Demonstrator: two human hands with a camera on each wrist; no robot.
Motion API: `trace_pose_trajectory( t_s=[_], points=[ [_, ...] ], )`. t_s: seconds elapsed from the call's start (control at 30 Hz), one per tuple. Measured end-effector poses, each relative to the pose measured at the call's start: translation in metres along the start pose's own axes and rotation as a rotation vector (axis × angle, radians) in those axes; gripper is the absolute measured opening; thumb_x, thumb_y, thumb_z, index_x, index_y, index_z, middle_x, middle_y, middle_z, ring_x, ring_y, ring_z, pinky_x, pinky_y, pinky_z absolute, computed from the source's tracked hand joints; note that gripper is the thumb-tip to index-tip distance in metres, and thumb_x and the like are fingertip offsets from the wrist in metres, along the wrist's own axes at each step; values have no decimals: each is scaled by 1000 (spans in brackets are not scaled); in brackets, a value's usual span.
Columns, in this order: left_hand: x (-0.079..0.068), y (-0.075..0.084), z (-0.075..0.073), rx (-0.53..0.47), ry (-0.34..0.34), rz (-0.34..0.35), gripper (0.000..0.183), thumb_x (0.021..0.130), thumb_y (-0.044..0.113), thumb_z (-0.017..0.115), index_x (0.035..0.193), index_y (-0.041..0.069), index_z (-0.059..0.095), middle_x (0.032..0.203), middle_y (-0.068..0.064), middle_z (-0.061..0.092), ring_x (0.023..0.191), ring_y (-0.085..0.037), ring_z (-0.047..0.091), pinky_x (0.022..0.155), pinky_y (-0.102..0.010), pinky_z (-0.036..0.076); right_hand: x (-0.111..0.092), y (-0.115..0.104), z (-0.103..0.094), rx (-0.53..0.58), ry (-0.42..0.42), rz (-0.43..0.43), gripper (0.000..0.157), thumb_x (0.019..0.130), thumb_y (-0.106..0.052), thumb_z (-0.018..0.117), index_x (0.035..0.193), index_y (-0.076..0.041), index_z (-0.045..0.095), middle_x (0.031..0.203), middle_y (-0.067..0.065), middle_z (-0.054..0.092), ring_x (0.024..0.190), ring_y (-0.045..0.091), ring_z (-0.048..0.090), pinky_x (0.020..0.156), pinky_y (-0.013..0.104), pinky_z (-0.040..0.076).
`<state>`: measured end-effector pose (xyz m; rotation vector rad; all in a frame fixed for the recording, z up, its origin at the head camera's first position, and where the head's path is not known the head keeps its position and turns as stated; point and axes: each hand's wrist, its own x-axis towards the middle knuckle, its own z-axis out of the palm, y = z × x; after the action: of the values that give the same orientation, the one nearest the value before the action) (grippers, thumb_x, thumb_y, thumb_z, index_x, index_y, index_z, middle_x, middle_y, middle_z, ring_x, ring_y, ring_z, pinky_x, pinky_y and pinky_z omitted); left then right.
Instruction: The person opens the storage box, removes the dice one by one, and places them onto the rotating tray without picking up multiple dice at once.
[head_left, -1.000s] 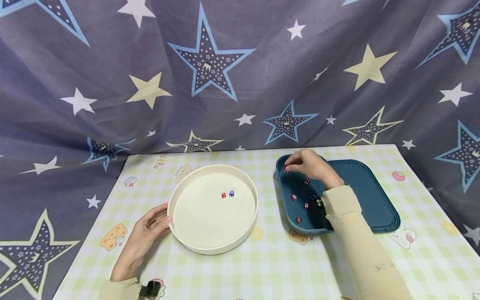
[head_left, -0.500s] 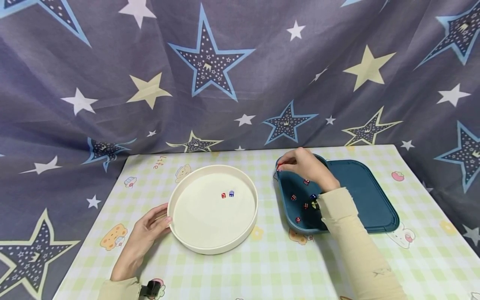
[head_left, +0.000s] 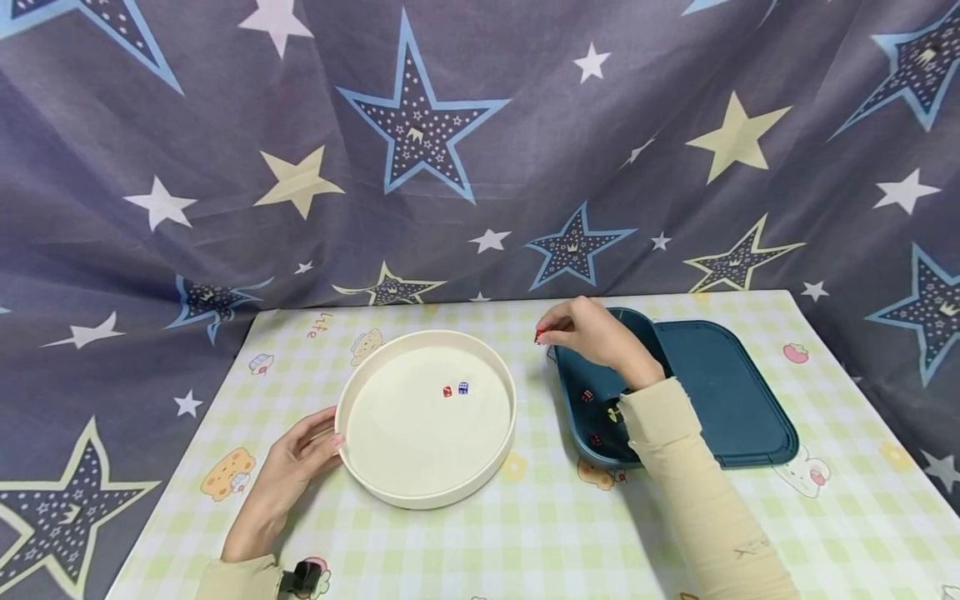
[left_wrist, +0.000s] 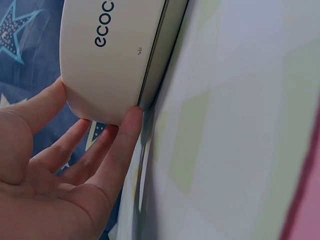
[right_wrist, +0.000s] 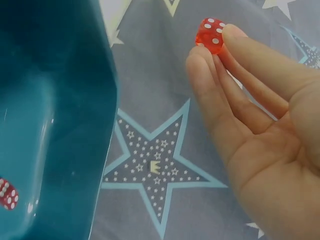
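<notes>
From where I stand, the person's right hand (head_left: 588, 335) pinches a translucent red die (right_wrist: 210, 36) between thumb and fingertips, the gap just as narrow as the die. That die hangs in the air just outside the ten o'clock edge of a dark teal box (head_left: 607, 460), at about two o'clock from the cream round tray (head_left: 408, 446).

The left hand (head_left: 296, 458) holds the tray at roughly nine o'clock, thumb at the rim and spread fingers against the wall, near printed lettering (left_wrist: 104, 25). On the tray floor, toward one o'clock from its middle, an opaque red die (head_left: 447, 391) lies just beside a blue die (head_left: 462, 388).

Two more red dice (head_left: 587, 396) show inside the box, toward its nine and seven o'clock; the right forearm hides part of it. A flat teal lid (head_left: 731, 392) lies at its three o'clock, on the checked tablecloth (head_left: 465, 554).
</notes>
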<state>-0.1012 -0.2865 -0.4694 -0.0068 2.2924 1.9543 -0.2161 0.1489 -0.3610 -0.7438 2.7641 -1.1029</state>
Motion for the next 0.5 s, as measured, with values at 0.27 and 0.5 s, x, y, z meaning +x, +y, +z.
trace_pose_trajectory(
  t_s=[0.27, 0.5],
  points=[
    [0, -1, 0, -4, 3, 1, 61, 99, 18, 63, 150, -3, 35, 145, -22, 43, 115, -2, 61, 93, -24, 59, 5, -10, 10, 7, -18, -11, 12, 93, -12, 70, 101, -5, 77, 94, 5, 74, 85, 17, 69, 77, 32, 62],
    [-1, 3, 1, -6, -4, 0, 61, 100, 18, 62, 150, -4, 34, 146, -25, 40, 114, 0, 61, 93, -24, 58, 9, -17, 20, 9, -27, -26, 11, 92, -13, 71, 98, -6, 77, 92, 4, 75, 83, 16, 69, 74, 31, 60]
  ],
)
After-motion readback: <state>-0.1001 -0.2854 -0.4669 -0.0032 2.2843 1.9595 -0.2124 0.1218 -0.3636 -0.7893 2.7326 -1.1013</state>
